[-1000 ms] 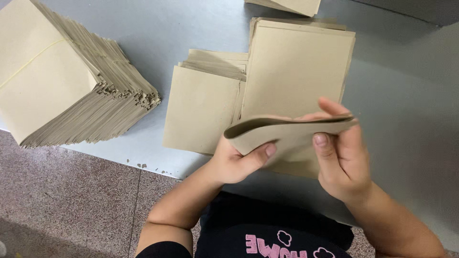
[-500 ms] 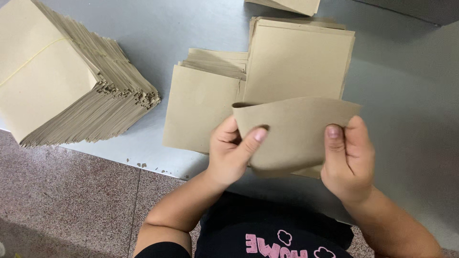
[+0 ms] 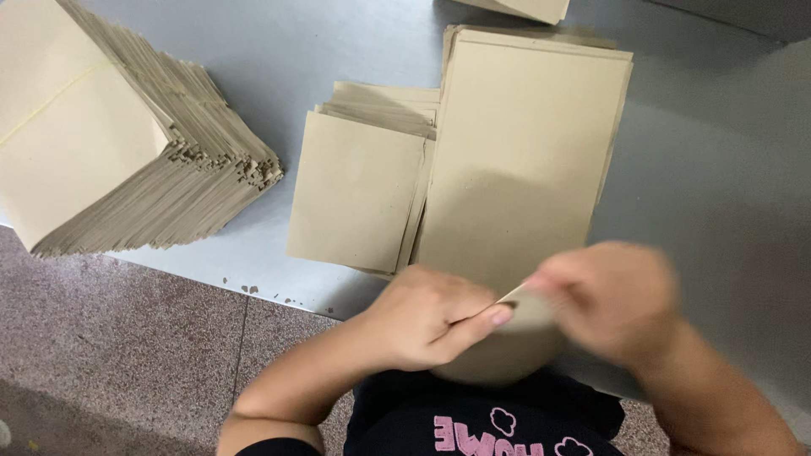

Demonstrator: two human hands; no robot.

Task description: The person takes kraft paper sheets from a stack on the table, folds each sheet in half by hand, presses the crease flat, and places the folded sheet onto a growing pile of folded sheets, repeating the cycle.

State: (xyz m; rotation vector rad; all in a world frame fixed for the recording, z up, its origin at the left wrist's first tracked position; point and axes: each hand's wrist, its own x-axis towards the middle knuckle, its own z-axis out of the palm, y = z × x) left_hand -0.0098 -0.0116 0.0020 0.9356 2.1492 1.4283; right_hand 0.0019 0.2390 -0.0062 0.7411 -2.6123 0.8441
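Note:
A tan paper sheet (image 3: 515, 338) is bent into a curve near the table's front edge, held between both hands. My left hand (image 3: 431, 317) grips its left side, thumb stretched across the paper. My right hand (image 3: 612, 295), blurred by motion, pinches the right side. Just behind the hands lies a tall stack of flat tan sheets (image 3: 524, 143). Left of it sits a smaller pile of folded tan pieces (image 3: 355, 190).
A large thick stack of tan folded papers (image 3: 101, 143) fills the table's left end. Another tan stack's corner (image 3: 524, 8) shows at the top edge. The grey table (image 3: 718, 169) ends over a speckled floor (image 3: 110, 338).
The sheet was held up flat between both hands. Both hands have since dropped toward the table's front edge, and the paper is now bent into a curve, the right hand moving fast.

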